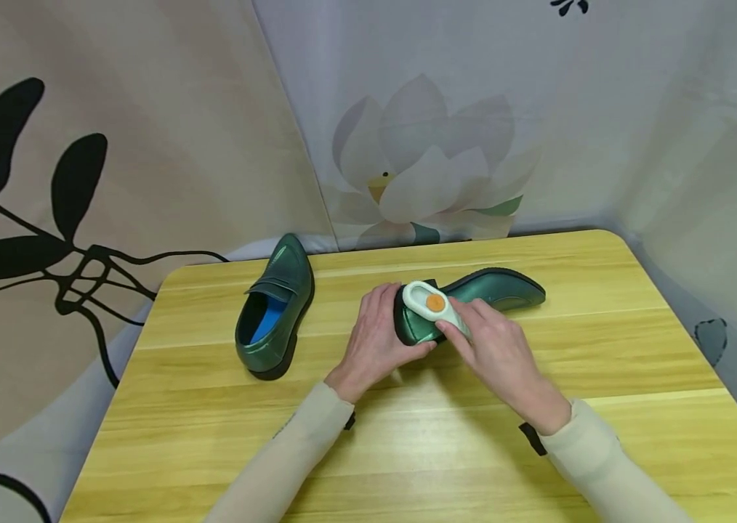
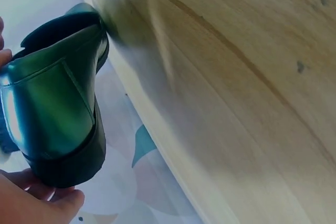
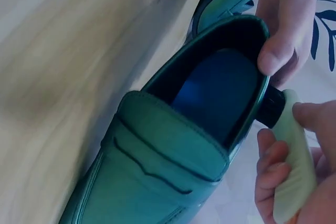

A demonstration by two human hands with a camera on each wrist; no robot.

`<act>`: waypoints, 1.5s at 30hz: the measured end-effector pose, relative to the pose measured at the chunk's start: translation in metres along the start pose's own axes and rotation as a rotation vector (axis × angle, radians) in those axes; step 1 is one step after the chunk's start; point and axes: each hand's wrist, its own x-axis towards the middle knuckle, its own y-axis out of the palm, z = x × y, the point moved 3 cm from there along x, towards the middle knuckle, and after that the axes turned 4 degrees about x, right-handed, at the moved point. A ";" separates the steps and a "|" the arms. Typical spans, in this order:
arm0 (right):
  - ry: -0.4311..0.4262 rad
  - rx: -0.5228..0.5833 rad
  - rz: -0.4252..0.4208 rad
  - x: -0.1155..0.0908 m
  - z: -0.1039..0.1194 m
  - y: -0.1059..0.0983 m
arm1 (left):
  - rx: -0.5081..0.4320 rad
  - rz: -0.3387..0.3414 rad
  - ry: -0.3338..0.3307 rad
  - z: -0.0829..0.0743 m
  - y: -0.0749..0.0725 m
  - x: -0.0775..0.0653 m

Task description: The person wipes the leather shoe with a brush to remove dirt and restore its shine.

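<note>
My left hand (image 1: 376, 335) grips a dark green loafer (image 1: 498, 288) by its heel end, thumb at the opening's rim in the right wrist view. The loafer is tipped on its side above the table, toe to the right, and its blue insole (image 3: 218, 90) shows in the right wrist view. My right hand (image 1: 498, 347) holds a brush (image 1: 430, 300) by its pale handle, which has an orange round spot. Its dark bristles (image 3: 271, 107) touch the loafer's side near the opening. The loafer hides part of my left fingers.
A matching green loafer (image 1: 280, 309) stands upright to the left on the wooden table (image 1: 434, 457), toe pointing to the back. Behind the table's far edge hangs a pale curtain (image 1: 198, 131) printed with a flower and dark leaves.
</note>
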 end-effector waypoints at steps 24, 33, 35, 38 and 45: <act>0.334 -0.105 -0.017 -0.008 -0.060 -0.038 | 0.094 0.010 -0.006 0.003 0.001 -0.005; 0.381 -0.040 0.010 -0.006 -0.069 -0.036 | 0.080 0.018 -0.034 0.003 0.001 -0.005; 0.408 -0.047 0.012 -0.009 -0.075 -0.038 | 0.078 0.029 -0.040 0.004 0.002 -0.005; 0.483 -0.067 0.023 -0.018 -0.093 -0.045 | 0.067 0.051 -0.059 0.005 0.004 -0.006; 0.581 -0.040 0.050 -0.027 -0.115 -0.050 | 0.032 0.078 -0.101 0.009 0.005 -0.007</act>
